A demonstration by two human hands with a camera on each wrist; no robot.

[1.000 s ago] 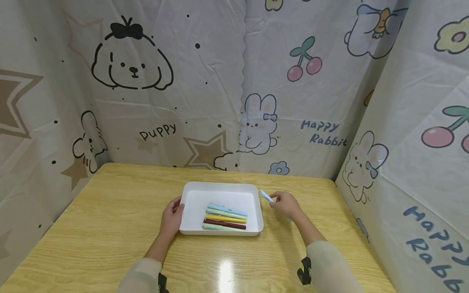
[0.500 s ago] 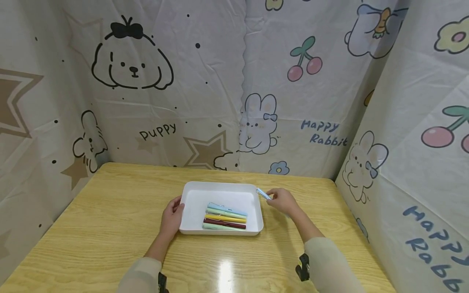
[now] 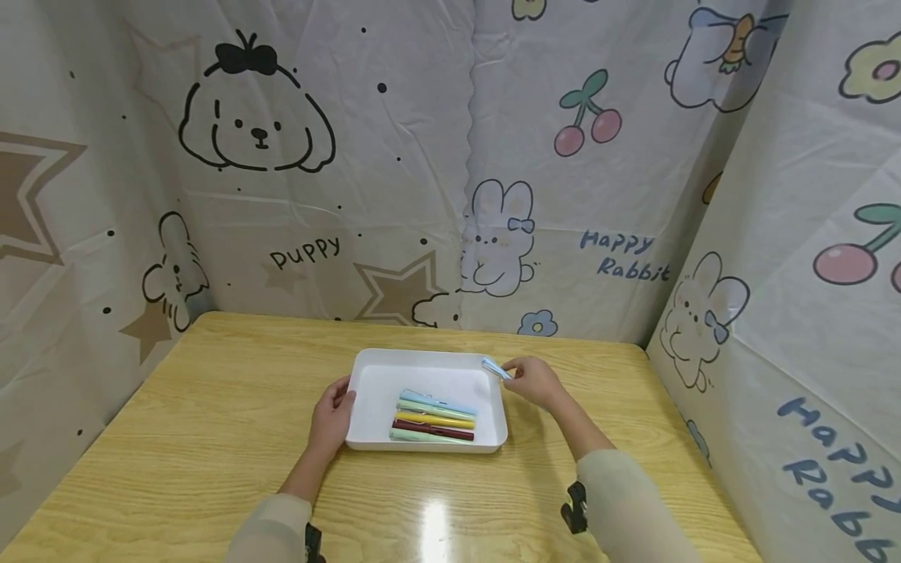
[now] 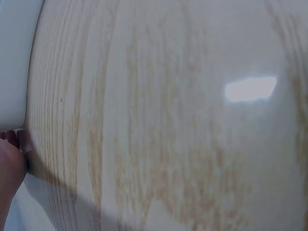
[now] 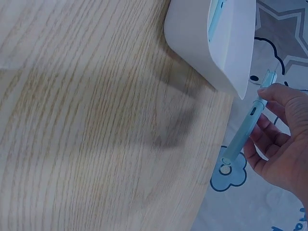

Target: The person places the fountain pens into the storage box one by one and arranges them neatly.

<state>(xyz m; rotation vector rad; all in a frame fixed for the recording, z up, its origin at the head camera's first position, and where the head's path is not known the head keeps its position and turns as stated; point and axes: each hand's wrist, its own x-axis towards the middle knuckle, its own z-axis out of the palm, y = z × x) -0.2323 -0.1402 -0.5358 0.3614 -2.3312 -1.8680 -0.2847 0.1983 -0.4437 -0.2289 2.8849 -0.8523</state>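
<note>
A white tray [image 3: 443,448] sits on the table with several pens lying side by side in it: a light blue pen [image 3: 429,399], a yellow pen [image 3: 435,420], a dark red pen [image 3: 432,430] and pale green ones. My left hand [image 3: 329,420] holds the tray by its left side; in the left wrist view only part of that hand shows beside the tray corner. My right hand [image 3: 537,381] pinches another light blue pen [image 5: 243,127] between thumb and fingers. In the head view this pen's far end overlaps the tray's back right corner.
A wood-grain table [image 3: 211,422] lies under everything. Printed cloth [image 3: 394,156] with cartoon animals hangs behind the table and along both sides. Black straps [image 3: 576,507] show at the sleeves.
My right hand has moved left and slightly away from me, bringing the light blue pen from beside the tray to over its right rim. The left hand and tray stay put.
</note>
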